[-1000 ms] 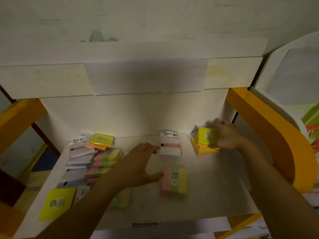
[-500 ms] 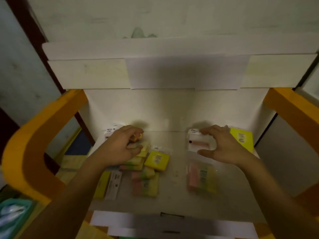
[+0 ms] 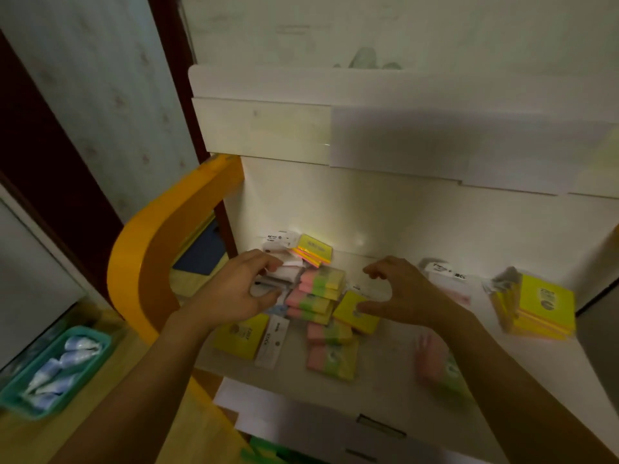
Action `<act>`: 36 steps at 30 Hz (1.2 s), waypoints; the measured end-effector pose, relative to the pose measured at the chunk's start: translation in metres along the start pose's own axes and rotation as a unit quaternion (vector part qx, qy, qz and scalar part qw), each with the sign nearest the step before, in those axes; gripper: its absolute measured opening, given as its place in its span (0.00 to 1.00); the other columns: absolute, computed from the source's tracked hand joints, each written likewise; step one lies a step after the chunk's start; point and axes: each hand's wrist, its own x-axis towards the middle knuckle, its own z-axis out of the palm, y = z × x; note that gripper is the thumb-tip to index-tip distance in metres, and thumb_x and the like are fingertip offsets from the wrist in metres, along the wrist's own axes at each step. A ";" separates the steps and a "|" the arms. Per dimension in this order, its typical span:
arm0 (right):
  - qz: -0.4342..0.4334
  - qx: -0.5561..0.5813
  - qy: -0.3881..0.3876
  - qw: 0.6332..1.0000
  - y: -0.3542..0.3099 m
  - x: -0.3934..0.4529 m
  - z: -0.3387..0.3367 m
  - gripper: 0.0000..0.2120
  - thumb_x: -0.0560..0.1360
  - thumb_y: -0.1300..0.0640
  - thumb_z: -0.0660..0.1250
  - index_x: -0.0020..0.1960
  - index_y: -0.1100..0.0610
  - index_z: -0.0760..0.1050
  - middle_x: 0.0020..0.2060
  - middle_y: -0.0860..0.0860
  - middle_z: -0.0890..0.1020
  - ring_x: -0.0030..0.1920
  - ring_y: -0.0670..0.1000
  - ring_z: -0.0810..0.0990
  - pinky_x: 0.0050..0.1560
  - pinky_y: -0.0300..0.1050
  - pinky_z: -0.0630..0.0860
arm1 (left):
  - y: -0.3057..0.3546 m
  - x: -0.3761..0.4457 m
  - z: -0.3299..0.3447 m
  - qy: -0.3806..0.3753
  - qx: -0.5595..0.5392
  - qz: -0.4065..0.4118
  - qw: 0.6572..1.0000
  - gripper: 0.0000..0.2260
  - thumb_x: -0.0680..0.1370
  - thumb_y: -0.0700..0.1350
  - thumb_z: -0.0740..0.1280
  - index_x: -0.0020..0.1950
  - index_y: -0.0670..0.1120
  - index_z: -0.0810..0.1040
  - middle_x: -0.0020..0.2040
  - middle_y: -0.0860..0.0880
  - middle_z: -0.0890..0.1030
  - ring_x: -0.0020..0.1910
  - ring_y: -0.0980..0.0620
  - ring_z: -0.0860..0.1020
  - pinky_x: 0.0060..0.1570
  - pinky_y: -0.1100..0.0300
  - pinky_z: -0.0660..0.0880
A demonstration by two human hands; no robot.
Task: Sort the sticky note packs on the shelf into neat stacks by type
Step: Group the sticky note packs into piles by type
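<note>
Below left, teal basket (image 3: 20, 395) holds pale blue-white wrapped packets (image 3: 58, 371).

The setting appeared to be a stationery shop. A white display shelf (image 3: 385, 383) with orange side panels (image 3: 157, 249) carried many wrapped sticky note packs (image 3: 318, 296), and a teal tray (image 3: 20, 393) of packaged goods stood beside it.

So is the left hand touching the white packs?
Touching: the head view shows the left hand gripping the white packs, thumb below.
</note>
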 end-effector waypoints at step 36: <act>0.156 0.098 -0.063 0.981 -0.017 0.062 0.047 0.36 0.65 0.38 0.76 0.66 0.55 0.71 0.59 0.51 0.78 0.57 0.51 0.78 0.58 0.48 0.76 | -0.064 0.096 0.006 -0.121 -0.071 -0.139 0.980 0.36 0.67 0.55 0.80 0.73 0.51 0.72 0.60 0.54 0.75 0.60 0.54 0.76 0.53 0.64 0.71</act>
